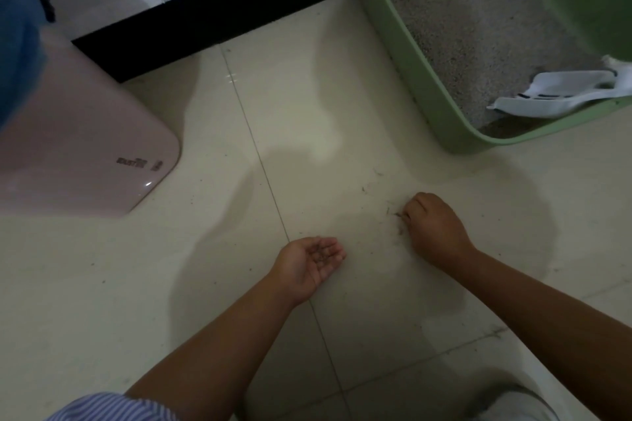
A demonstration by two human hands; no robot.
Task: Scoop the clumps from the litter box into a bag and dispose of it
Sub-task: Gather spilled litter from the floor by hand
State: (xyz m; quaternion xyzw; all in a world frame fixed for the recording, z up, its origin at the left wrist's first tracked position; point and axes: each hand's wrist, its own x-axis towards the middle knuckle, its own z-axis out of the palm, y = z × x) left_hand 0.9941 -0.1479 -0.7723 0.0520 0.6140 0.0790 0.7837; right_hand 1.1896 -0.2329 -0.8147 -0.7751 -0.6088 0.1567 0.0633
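The right hand [434, 229] is knuckles-up on the tiled floor [205, 284], fingers curled to pinch at a wisp of dark debris [396, 215] beside them. The left hand [313, 260] lies palm-up and cupped, loosely open, a few dark bits in its hollow. The green litter box [427, 92] sits ahead and to the right, nearer the right hand, with the white scoop [554, 96] lying across its near corner, handle pointing right. No bag can be seen.

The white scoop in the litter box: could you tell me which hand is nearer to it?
Right. The right hand is on the floor just below the white scoop; the left hand is farther left.
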